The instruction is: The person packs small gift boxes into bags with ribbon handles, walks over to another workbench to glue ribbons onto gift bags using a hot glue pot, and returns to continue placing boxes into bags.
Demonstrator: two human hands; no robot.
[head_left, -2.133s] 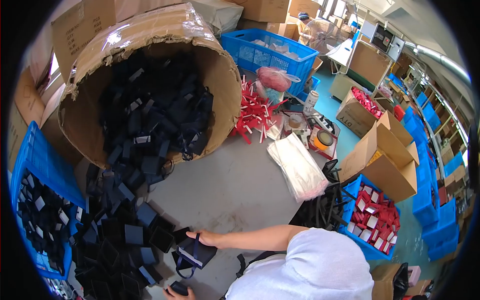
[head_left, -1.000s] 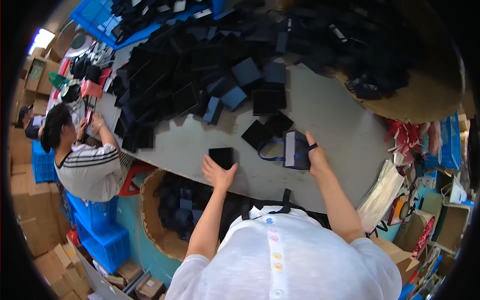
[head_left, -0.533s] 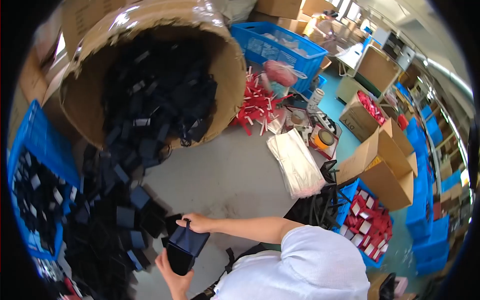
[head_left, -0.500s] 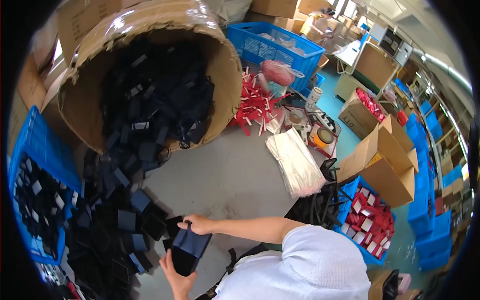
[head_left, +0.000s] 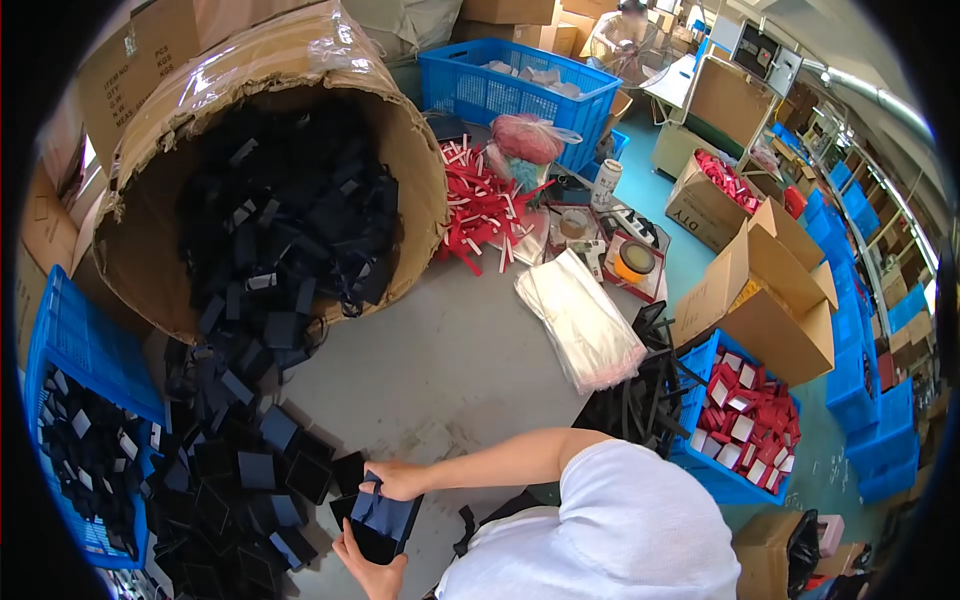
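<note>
A navy box with a black lower part is held between my two hands above the pile at the lower left. At its upper end, the curled fingers of my right hand grip it, near a narrow dark loop. My left hand holds the lower end, thumb along the black part. The fingers' far sides are hidden. Beside the hands lie several dark boxes, some open with black insides.
A large cardboard drum lies tipped, spilling dark boxes onto the grey table. Clear plastic bags and red strips lie beyond. Blue crates stand left, and a crate of red boxes right. Another person is far back.
The navy piece's upper part looks more rumpled and shifted over the black part. Both hands stay on the box, slightly lower in view. The camera view has shifted a little.
</note>
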